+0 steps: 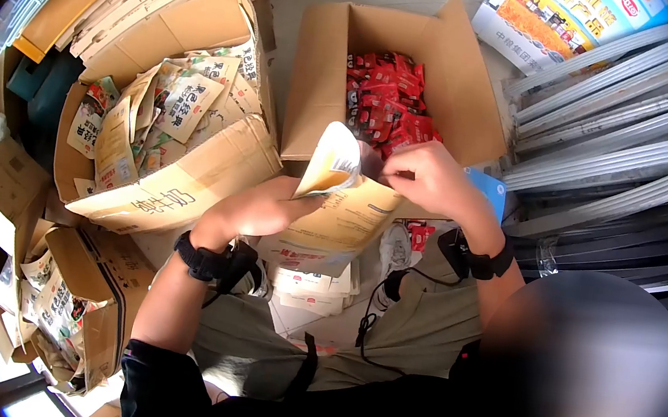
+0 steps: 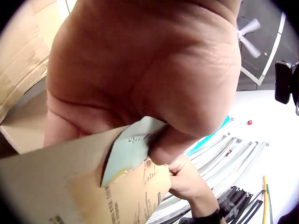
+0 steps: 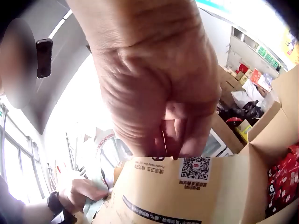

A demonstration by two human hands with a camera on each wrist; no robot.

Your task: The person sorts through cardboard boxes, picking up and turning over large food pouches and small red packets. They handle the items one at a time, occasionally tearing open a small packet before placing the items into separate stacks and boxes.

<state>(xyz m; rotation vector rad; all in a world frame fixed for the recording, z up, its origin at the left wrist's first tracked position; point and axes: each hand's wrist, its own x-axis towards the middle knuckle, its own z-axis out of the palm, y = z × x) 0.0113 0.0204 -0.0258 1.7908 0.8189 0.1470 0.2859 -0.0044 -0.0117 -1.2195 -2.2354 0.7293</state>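
Before a carton of red packets, hands pinching a tan pouch, pouch-filled box alongside.

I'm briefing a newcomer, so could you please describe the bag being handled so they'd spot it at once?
In the head view, find the open cardboard box of red packets at top centre. Just below it, the left hand and right hand hold a tan printed paper bag. It alone is held up; similar bags lie piled in the carton to its left.
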